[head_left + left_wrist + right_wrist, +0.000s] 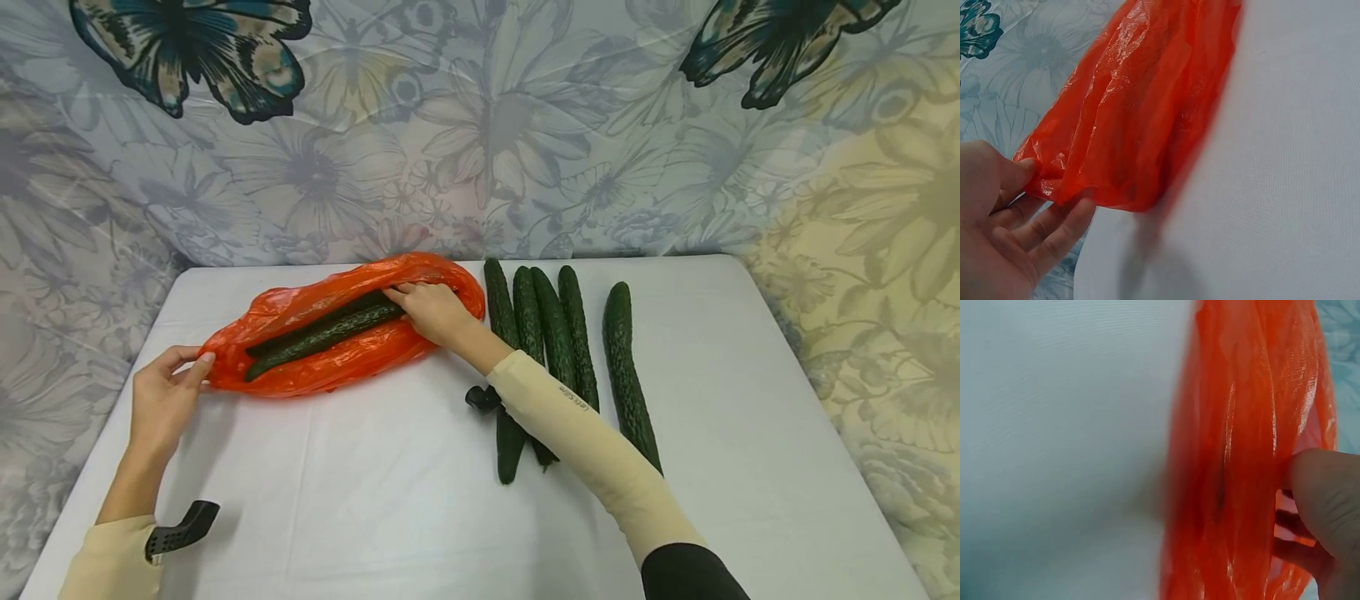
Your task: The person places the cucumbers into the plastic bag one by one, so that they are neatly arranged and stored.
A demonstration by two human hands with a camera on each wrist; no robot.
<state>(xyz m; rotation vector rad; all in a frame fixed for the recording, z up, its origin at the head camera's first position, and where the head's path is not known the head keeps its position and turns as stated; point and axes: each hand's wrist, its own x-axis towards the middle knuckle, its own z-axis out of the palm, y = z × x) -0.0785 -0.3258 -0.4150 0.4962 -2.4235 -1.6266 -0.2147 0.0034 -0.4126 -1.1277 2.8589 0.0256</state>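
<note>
1. Table (360,500), white-covered, is being used as the support for everything.
2. Orange bag (360,362) is being held stretched across the table's far left part, opening upward.
3. Five loose cucumbers (553,325) are being partly crossed by the right sleeve (585,442).
4. Two bagged cucumbers (330,335) are being cradled side by side.
5. Left hand (167,392): the bag's left end is being pinched.
6. Right hand (435,311): the bagged cucumbers' right ends are being reached; whether anything is being gripped cannot be told.
</note>
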